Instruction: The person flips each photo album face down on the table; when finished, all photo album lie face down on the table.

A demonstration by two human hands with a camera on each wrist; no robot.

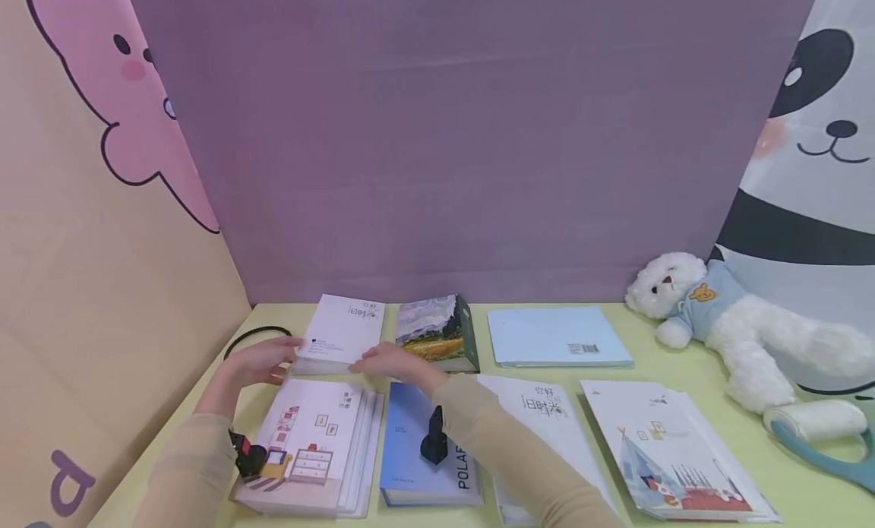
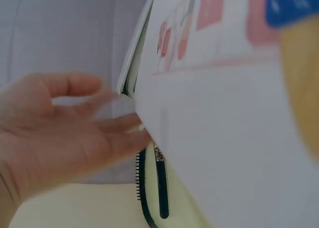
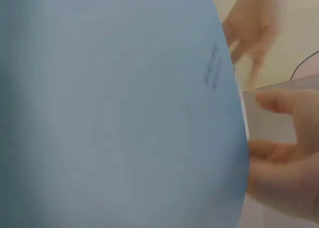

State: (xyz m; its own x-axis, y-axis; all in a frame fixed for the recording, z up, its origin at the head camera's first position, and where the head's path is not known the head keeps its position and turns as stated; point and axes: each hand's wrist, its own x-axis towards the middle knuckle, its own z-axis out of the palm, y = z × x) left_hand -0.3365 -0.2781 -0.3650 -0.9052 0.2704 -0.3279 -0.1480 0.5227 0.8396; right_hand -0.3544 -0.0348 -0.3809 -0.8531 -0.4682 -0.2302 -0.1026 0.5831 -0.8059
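White book: it lies at the back left of the worktop (image 1: 690,372), between the two hands, with its cover (image 1: 345,327) facing up.
Left hand: the hand (image 1: 263,359) is at the book's left side, fingertips right by the edge; the grip is wide, with the thumb away from the fingers.
Right hand: the hand (image 1: 393,361) is at the book's near right corner; this grip is wide too, thumb and fingers apart.
Touching: I cannot tell how hard either hand presses, if at all.
Next to it: the painting book (image 1: 434,330) lies just to the right, apart from the white book.
Nearer the person: the room-picture book (image 1: 301,437) lies just in front of the white book, and the blue book (image 1: 417,467) lies under the right arm.
Black cord: it (image 1: 253,332) curves behind the left hand.
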